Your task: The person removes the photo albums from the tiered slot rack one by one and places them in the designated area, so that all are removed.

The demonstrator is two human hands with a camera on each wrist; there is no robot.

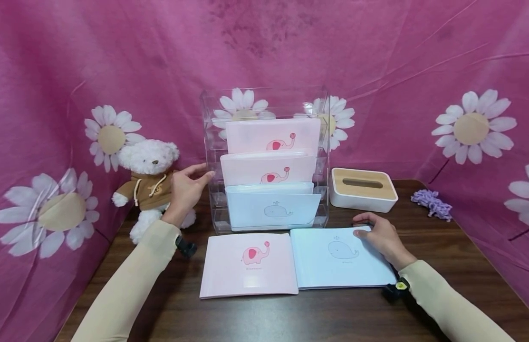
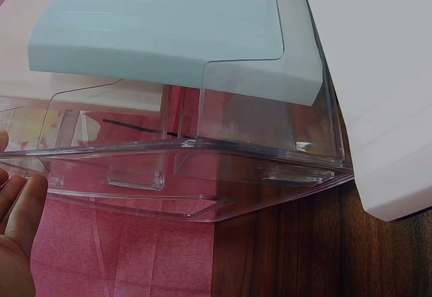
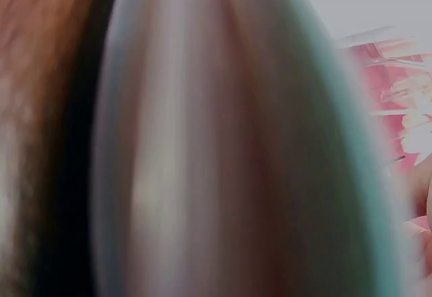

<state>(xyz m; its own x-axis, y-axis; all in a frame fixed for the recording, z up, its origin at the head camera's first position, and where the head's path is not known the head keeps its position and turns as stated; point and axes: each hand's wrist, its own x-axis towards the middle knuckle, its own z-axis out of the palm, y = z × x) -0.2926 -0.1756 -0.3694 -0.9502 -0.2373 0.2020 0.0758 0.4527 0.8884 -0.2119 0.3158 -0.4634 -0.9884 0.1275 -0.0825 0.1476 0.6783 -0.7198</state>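
Note:
A clear acrylic rack (image 1: 264, 102) stands upright with pink elephant folders (image 1: 268, 167) in its upper tiers and a blue whale folder (image 1: 270, 209) at its front. My left hand (image 1: 188, 186) pinches the rack's left side edge between thumb and fingers; the left wrist view shows the fingers (image 2: 23, 209) at that edge. On the table, my right hand (image 1: 383, 240) grips a second blue whale folder (image 1: 320, 259) by its far right edge, thumb on the cover. Beside it lies a pink elephant folder (image 1: 249, 266). Blurred folder edges (image 3: 324, 142) fill the right wrist view.
A white teddy bear (image 1: 150, 185) in a brown hoodie sits left of the rack. To the right stands a tissue box (image 1: 362, 202) with a wooden top, then a purple scrunchie (image 1: 431, 204). Pink daisy-print cloth (image 1: 375, 42) hangs behind the dark wooden table (image 1: 170, 304).

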